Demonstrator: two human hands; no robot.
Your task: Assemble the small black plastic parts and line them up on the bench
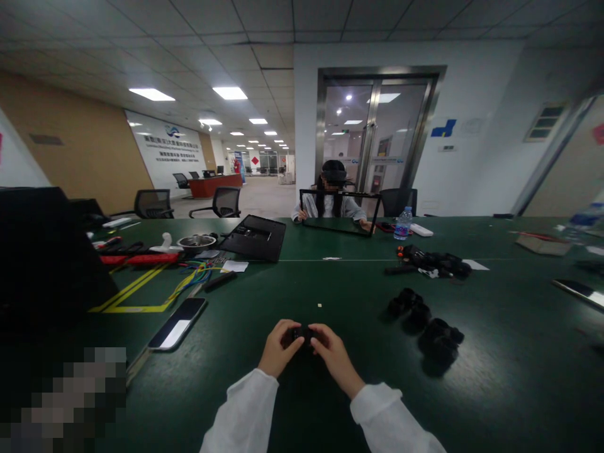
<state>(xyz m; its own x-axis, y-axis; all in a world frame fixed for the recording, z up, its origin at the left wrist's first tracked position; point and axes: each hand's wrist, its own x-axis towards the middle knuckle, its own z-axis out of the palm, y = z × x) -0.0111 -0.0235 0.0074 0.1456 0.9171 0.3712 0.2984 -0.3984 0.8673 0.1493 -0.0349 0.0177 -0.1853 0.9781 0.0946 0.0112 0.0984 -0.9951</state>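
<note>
Both hands meet low in the middle of the view, over the green table (340, 390). My left hand (279, 347) grips a small black part (302, 334) from the left, thumb in front and fingers behind. From the right, my right hand (332, 352) pinches the same part between thumb and fingers. Fingertips cover much of it, so its exact kind cannot be made out. Beyond the hands lies a tiny pale square piece (319, 305). To the right sit several black parts (441, 345) in a loose row.
Left are a phone (178, 324), coloured wires (195, 277), a metal bowl (197, 241) and a black panel (255, 238). Across the table a person (334, 182) holds a black rectangular frame (337, 233). A water bottle (402, 224) and black straps (434, 261) are at the right.
</note>
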